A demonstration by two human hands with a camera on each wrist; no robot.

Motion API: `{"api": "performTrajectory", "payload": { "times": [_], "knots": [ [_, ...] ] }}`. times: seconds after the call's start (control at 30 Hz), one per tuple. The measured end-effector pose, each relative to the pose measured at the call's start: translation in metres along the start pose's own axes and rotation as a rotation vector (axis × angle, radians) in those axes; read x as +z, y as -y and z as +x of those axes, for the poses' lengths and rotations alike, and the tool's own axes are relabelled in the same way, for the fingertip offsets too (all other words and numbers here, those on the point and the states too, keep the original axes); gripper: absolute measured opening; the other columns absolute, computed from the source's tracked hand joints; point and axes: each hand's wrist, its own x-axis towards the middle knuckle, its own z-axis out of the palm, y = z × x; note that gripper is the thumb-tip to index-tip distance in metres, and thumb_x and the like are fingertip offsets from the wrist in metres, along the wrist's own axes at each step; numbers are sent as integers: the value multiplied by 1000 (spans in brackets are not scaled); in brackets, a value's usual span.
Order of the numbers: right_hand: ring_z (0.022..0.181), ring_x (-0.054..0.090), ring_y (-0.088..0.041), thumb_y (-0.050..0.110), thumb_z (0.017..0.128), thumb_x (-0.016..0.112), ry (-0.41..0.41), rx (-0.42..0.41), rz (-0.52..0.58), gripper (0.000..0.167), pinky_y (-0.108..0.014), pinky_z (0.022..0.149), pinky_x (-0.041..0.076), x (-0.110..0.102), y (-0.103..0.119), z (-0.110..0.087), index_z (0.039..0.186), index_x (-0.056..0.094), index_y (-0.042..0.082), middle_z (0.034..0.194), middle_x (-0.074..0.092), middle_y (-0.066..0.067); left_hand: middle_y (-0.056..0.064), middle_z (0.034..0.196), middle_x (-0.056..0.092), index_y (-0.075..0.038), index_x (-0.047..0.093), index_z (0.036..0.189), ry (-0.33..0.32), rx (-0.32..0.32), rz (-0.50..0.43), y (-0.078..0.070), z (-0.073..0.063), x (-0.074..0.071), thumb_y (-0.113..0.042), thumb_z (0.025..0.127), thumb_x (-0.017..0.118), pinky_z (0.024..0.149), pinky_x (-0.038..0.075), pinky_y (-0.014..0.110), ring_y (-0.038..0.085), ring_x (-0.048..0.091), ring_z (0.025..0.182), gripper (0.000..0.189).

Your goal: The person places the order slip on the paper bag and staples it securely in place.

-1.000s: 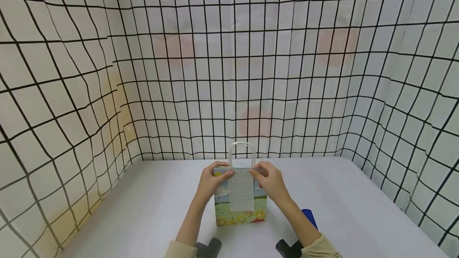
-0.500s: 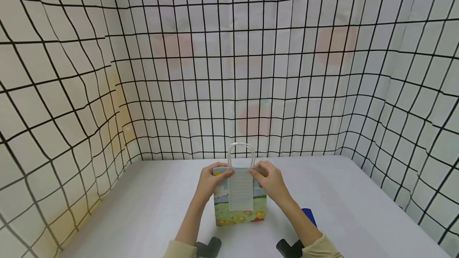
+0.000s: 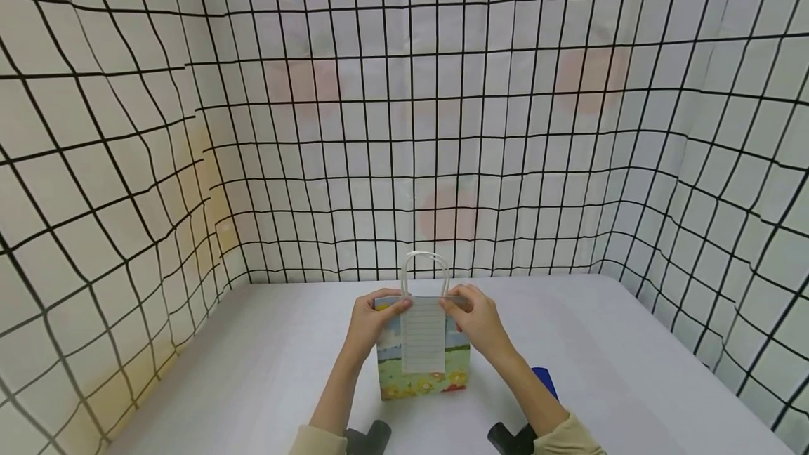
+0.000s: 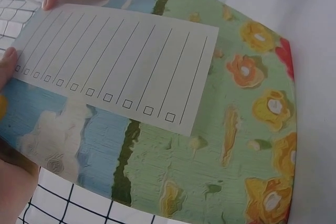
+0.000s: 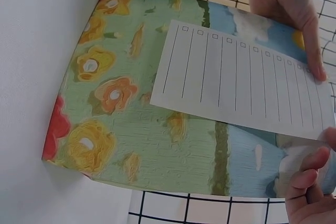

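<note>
A paper gift bag [image 3: 456,364] painted with flowers, grass and sky stands upright on the white table, its white handles [image 3: 426,254] raised. Against its front hangs a white checklist sheet [image 3: 423,339], lined and with a column of small boxes. My left hand [image 3: 373,316] pinches the top edge of bag and sheet at the left, thumb in front. At the right corner my right hand [image 3: 475,314] does the same. In the right wrist view, the sheet's lower end [image 5: 168,72] lies loose over the bag's front. What the fingers behind the bag touch is hidden.
A blue object [image 3: 545,383] lies partly behind my right forearm. Two dark cylindrical pieces [image 3: 377,435] show by my wrists at the table's front. Black netting [image 3: 413,139] over white sheeting closes off the back and both sides of the white table [image 3: 253,371].
Both hands keep their pinch on the bag's top edge. The sheet has shifted very slightly left against the bag; otherwise little differs.
</note>
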Motion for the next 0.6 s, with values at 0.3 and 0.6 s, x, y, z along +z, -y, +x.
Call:
{"api": "performTrajectory", "payload": {
  "times": [0.3, 0.6],
  "knots": [
    [52, 49, -8, 26, 85, 63, -1, 15, -7, 19, -20, 51, 42, 0, 1, 0, 93, 63, 9, 94, 57, -7, 5, 83, 70, 1, 67, 98, -21, -4, -13, -1, -2, 1, -14, 79, 70, 65, 53, 26, 12, 65, 70, 25],
    [50, 51, -15, 28, 84, 63, 2, 55, 9, 28, -22, 54, 44, -2, 3, 0, 103, 62, 7, 103, 59, -10, 5, 82, 71, 2, 67, 97, -40, -22, -15, -3, -3, 3, -16, 78, 70, 63, 52, 24, 12, 66, 69, 26]
  ]
}}
